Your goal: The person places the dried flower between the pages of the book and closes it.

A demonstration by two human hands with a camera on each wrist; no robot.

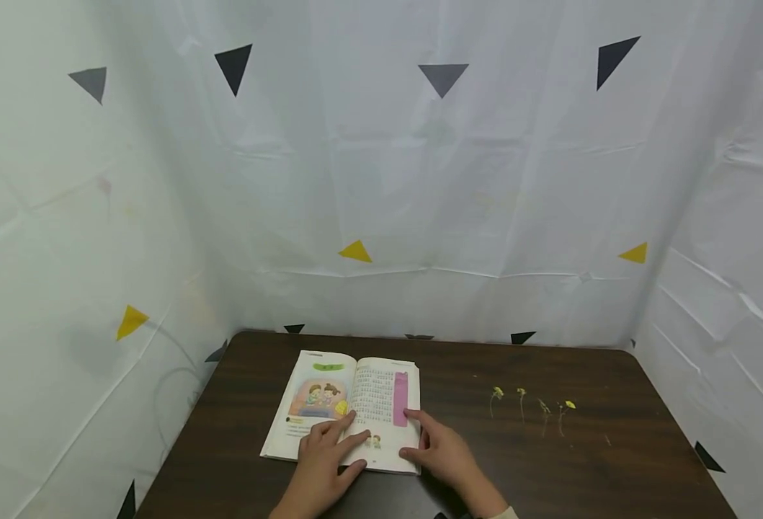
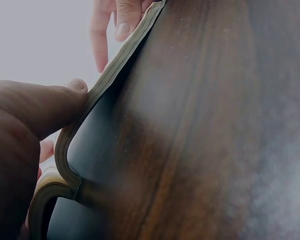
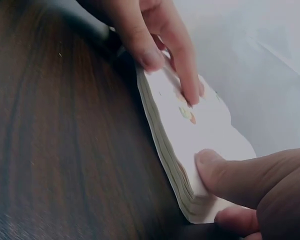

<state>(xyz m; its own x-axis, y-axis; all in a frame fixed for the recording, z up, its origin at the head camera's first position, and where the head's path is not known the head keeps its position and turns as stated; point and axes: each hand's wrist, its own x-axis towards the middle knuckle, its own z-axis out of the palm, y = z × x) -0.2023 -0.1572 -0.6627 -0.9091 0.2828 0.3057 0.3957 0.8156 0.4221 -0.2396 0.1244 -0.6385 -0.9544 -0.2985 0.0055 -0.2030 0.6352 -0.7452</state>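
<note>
On a dark brown wood-grain table (image 1: 459, 393) walled by white sheeting (image 1: 387, 194) with black, grey and yellow triangles, an open white-paged illustrated book (image 1: 364, 400) lies left of centre, page tops pointing far, its long axis left to right, under a spread left hand (image 1: 323, 461) and a right hand (image 1: 447, 452) whose parted thumb and forefinger touch the right page.

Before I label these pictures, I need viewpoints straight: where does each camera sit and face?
Head: worn on the head, facing forward and down at the open book, yellow flowers and table; left hand and right hand show.
Left wrist: worn there, facing along the book's near edge; left hand close, right hand beyond.
Right wrist: worn there, facing roughly the opposite way over the book; right hand close, left hand beyond.
Shared: both wrist views show the book, table and both hands.
</note>
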